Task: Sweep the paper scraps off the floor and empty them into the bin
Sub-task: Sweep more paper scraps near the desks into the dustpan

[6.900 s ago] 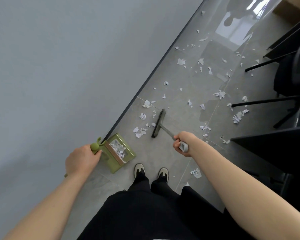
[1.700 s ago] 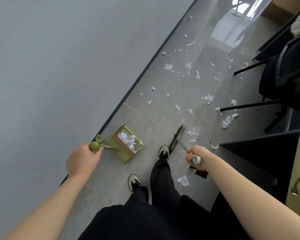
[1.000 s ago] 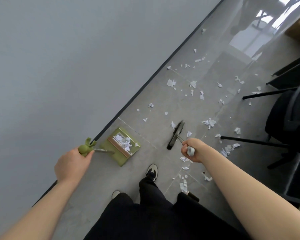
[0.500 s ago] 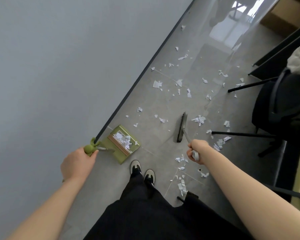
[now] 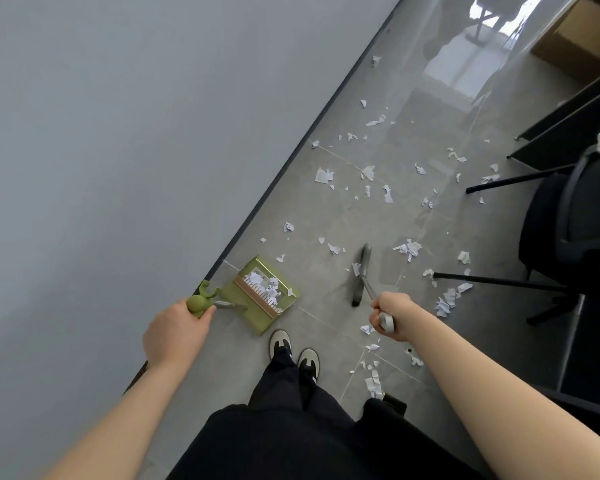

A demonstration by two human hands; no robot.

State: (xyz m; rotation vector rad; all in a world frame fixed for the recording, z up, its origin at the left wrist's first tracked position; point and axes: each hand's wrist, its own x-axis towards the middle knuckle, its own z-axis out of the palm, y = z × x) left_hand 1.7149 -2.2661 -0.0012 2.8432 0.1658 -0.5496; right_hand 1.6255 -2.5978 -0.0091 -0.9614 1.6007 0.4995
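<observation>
paper scraps litter the grey floor ahead — some already lie in the green dustpan near the wall's dark baseboard. left hand grips its handle; right hand grips the broom, head on open tile. chair legs crowd the right.

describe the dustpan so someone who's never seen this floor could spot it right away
Follow the dark strip where the grey wall meets the tiled floor, down towards the person's shoes. The dustpan sits there beside the wall, its handle held by the left hand. It is the only green thing, with white paper scraps inside.
</observation>
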